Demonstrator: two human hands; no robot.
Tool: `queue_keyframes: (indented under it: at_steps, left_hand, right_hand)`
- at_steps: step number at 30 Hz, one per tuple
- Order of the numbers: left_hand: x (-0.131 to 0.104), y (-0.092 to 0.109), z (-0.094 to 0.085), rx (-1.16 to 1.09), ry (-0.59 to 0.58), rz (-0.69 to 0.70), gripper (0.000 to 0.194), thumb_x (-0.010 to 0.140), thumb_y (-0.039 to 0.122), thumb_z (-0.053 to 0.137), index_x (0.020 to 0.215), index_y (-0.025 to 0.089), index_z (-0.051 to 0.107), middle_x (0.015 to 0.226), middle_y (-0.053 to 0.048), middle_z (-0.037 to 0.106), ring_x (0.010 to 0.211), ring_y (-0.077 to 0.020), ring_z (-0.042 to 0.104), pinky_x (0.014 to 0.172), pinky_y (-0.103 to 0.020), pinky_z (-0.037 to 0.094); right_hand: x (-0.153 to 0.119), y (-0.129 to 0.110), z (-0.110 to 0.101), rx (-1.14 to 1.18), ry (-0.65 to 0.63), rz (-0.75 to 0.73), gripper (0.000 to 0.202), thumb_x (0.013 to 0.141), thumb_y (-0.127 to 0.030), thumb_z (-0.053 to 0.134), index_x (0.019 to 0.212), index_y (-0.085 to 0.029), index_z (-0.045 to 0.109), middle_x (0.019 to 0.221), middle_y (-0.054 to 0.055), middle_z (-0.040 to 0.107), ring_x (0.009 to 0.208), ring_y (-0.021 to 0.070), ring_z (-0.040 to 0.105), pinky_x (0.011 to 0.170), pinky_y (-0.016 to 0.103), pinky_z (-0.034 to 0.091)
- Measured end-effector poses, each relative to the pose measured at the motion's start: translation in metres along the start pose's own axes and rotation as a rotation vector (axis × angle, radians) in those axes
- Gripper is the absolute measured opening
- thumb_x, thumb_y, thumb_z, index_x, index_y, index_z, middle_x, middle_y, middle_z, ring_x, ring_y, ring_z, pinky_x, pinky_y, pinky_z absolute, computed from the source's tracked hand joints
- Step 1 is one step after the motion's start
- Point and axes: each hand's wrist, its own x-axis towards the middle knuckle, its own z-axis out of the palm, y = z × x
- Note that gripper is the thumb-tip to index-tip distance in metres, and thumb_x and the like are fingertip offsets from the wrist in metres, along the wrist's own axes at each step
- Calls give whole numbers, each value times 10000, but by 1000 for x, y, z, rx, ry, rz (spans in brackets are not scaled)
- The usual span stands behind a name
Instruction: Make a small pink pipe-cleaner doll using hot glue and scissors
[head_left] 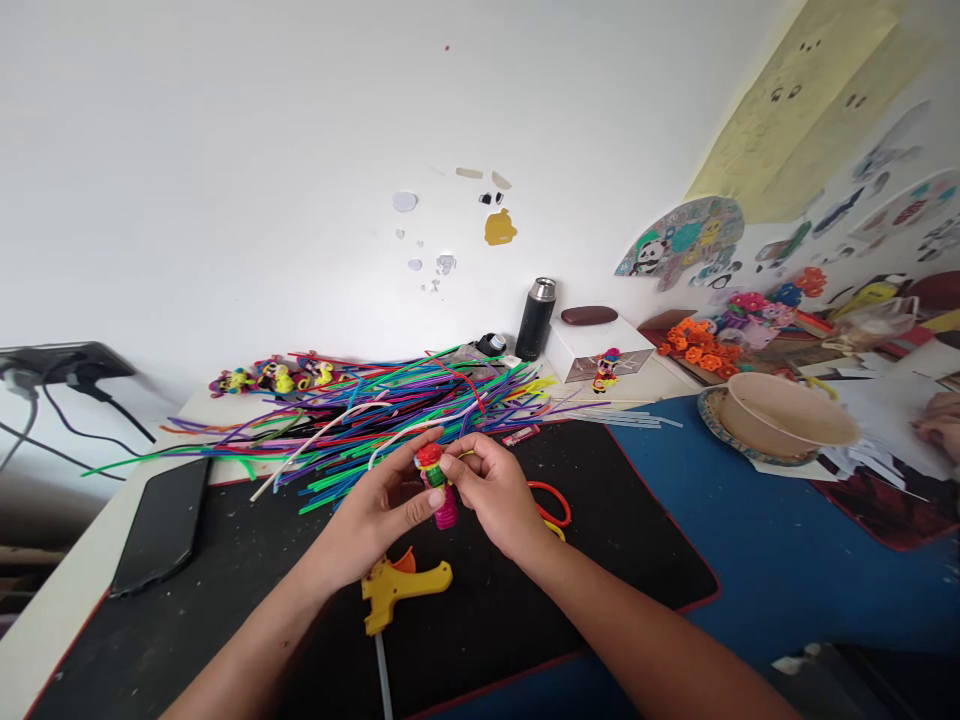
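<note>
Above the black mat, my left hand (386, 505) is closed around a small pipe-cleaner figure (445, 512) with a red top, a green middle and a coiled magenta lower part. From the right, my right hand (487, 490) pinches at the figure's upper part, thumb and fingertips pressed together. What lies between those right fingertips is partly hidden. A red pipe cleaner (559, 497) curves out beside my right wrist, with a bit of yellow below it. Under my left hand a yellow hot glue gun (405, 590) lies on the mat with a glue stick in its back end.
A heap of coloured pipe cleaners (405, 405) spreads behind my hands. Left lies a black phone (161, 525). Behind stand a black thermos (535, 322), a white box (592, 340) and a small finished figure (606, 370). A bowl (780, 415) and another person's hand (941, 425) are at right.
</note>
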Motion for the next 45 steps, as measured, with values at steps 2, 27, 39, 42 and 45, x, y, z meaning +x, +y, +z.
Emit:
queue_keyframes:
  at_steps: [2, 27, 39, 42, 45]
  left_hand:
    - [0, 1, 0, 7, 2, 5, 776, 883, 506, 798, 1560, 232, 535, 1280, -127, 741, 1059, -303, 711, 926, -417, 595]
    - [-1, 2, 0, 24, 5, 28, 729, 913, 529, 757, 1553, 243, 555, 1129, -95, 742, 941, -263, 688, 894, -398, 575]
    - [0, 3, 0, 25, 4, 26, 745, 911, 531, 759, 1559, 234, 543, 1211, -108, 739, 1009, -283, 693, 913, -397, 576]
    - [0, 3, -1, 24, 0, 22, 741, 914, 528, 757, 1558, 232, 541, 1240, -113, 732, 1016, -282, 688, 918, -393, 569]
    - [1, 1, -2, 24, -1, 16, 721, 909, 537, 760, 1537, 237, 567, 1224, -108, 733, 1021, -285, 679, 919, -390, 558]
  right_hand:
    - [0, 0, 0, -2, 2, -1, 411, 823, -583, 808, 877, -206, 653, 608, -56, 516, 510, 105, 337, 472, 240, 258]
    - [0, -1, 2, 43, -11, -8, 440, 804, -622, 814, 847, -224, 631, 579, -63, 503, 501, 119, 410, 469, 246, 264]
    - [0, -3, 4, 86, -24, 2, 440, 795, -612, 826, 849, -223, 628, 563, -85, 440, 495, 117, 394, 492, 254, 270]
    - [0, -2, 4, 102, -28, 4, 448, 788, -610, 838, 841, -219, 625, 562, -91, 440, 480, 98, 337, 480, 246, 247]
    - [0, 0, 3, 94, -14, 10, 452, 787, -605, 841, 833, -211, 625, 556, -89, 456, 478, 90, 310, 465, 239, 225]
